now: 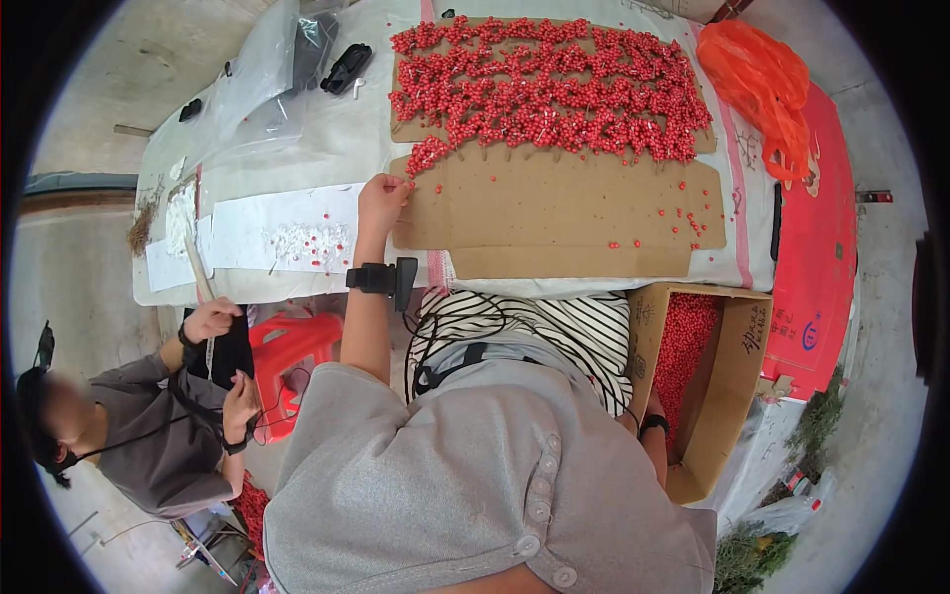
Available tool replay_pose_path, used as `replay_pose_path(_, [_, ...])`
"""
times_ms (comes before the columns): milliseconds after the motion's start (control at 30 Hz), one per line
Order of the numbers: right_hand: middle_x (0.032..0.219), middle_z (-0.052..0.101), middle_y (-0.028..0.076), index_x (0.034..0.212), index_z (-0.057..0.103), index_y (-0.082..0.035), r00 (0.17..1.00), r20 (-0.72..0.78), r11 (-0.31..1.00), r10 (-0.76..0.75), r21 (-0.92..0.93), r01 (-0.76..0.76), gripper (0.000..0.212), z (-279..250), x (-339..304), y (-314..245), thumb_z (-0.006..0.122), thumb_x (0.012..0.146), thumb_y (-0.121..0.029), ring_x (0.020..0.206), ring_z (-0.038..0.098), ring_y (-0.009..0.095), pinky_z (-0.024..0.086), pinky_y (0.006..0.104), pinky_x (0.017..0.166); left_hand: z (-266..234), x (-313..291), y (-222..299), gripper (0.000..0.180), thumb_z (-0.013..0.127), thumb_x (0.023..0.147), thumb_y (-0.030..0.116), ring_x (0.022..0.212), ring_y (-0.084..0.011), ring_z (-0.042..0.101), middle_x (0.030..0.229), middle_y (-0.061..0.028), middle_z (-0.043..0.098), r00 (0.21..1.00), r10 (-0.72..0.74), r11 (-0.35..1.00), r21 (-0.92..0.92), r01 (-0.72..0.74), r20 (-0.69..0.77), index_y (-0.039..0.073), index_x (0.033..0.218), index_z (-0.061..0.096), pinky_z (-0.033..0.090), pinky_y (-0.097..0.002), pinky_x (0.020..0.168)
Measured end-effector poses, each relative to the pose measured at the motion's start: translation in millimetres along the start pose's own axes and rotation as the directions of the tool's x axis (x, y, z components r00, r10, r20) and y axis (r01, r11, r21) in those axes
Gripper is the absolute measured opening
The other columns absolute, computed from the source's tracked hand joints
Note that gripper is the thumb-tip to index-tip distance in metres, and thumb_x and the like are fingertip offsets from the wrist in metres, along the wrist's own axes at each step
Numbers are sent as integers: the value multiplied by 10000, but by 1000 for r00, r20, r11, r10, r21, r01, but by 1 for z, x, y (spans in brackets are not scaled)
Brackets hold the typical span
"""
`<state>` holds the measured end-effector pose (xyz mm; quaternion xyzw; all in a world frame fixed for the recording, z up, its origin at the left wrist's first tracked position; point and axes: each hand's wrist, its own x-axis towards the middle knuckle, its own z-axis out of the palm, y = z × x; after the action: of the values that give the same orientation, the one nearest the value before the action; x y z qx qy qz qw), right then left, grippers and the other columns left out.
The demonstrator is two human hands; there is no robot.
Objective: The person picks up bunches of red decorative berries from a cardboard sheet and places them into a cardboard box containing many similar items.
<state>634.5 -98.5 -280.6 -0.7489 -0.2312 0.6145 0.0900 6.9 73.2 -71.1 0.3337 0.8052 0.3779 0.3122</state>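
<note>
My left hand [380, 205] reaches to the left edge of a flat cardboard sheet [554, 223], its fingertips pinched at a small red berry. Just beyond it begin dense rows of red berry sprigs [554, 94], laid on cardboard across the far part of the table. My right hand [653, 405] is low at the left side of an open cardboard box [727, 396] filled with red berries [683, 346]. The box wall and my clothing hide most of that hand, so its fingers do not show.
Left on the table lie white paper [237, 228] with white bits and berries, a clear plastic bag [257, 99] and a black case [346, 68]. An orange bag [757, 84] sits far right. At left, a co-worker [148, 426] holds a stick beside a red stool [297, 342].
</note>
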Motion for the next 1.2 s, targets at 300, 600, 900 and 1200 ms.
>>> replay_pose_path(300, [893, 496, 126, 1084, 325, 22, 997, 77, 948, 21, 315, -44, 578, 4, -10, -3, 563, 663, -295, 757, 502, 214, 428, 303, 608, -110, -36, -42, 148, 402, 645, 17, 494, -119, 468, 589, -77, 523, 952, 119, 991, 92, -96, -283, -8, 701, 537, 380, -231, 467])
replay_pose_path(600, [919, 512, 110, 1060, 394, -1, 967, 179, 930, 181, 287, -228, 551, 39, -95, -84, 559, 660, -342, 784, 502, 226, 419, 311, 650, -233, -205, -135, 185, 392, 642, 44, 512, -188, 528, 559, -97, 522, 580, -762, 492, 326, 808, -288, -5, 732, 547, 392, -280, 484])
replay_pose_path(900, [925, 519, 103, 1044, 425, -15, 888, 263, 864, 377, 244, -440, 534, 40, -112, -103, 555, 658, -360, 788, 502, 229, 415, 314, 664, -203, -138, -113, 210, 490, 697, 160, 682, -231, 544, 764, -139, 554, 768, -39, 750, 489, 445, -639, 32, 857, 535, 418, -305, 625])
replay_pose_path(1200, [921, 533, 89, 1003, 479, -51, 868, 226, 854, 442, 189, -484, 479, 27, -116, -111, 527, 671, -393, 785, 500, 236, 407, 317, 689, -189, -72, -120, 232, 549, 661, 233, 763, -269, 510, 807, -100, 530, 859, 83, 660, 673, 332, -506, 135, 870, 569, 405, -337, 647])
